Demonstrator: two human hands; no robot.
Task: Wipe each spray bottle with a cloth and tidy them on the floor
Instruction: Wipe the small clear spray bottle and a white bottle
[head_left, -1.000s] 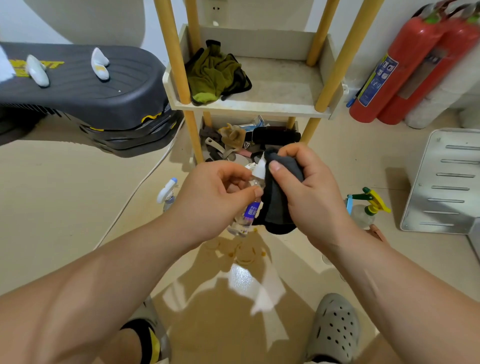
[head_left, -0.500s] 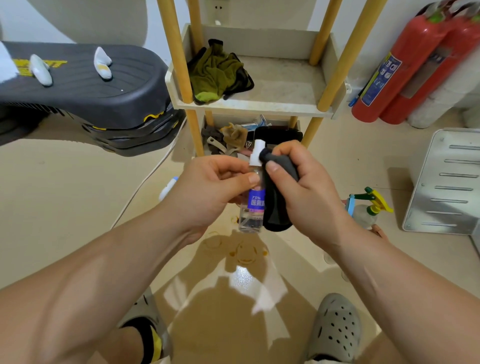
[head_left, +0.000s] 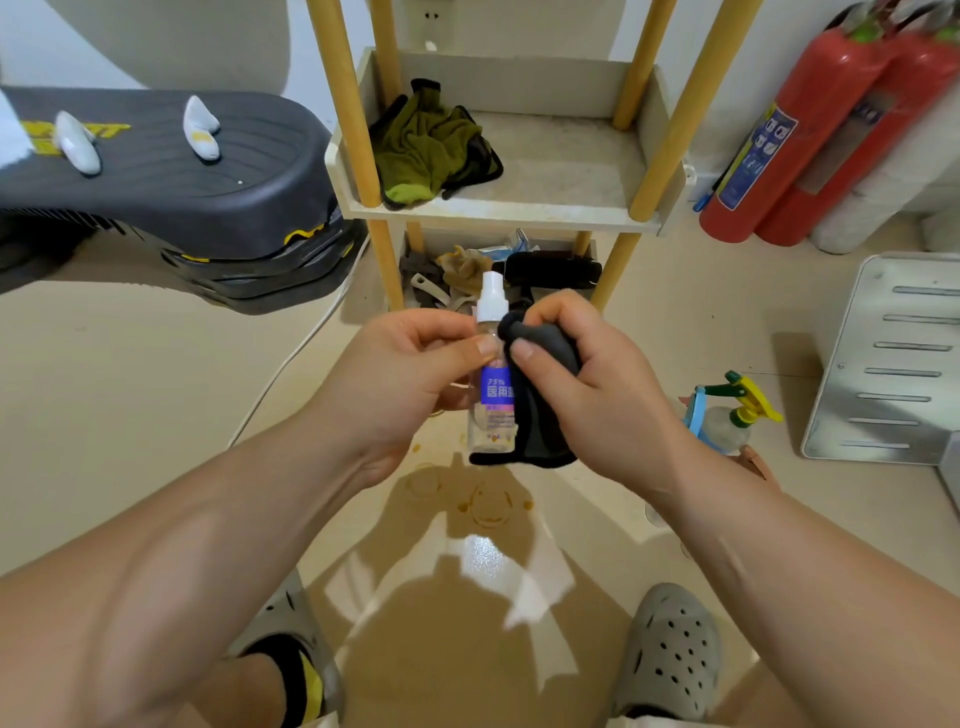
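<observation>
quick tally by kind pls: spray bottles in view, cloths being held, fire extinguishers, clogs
spray bottles: 2, small clear bottle and trigger bottle
held cloths: 1, dark cloth
fire extinguishers: 2
clogs: 2
total: 7

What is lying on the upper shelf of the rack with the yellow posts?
A crumpled olive-green cloth with dark edging lies near the left front corner of the upper shelf. Whatever is beneath the cloth is covered.
</observation>
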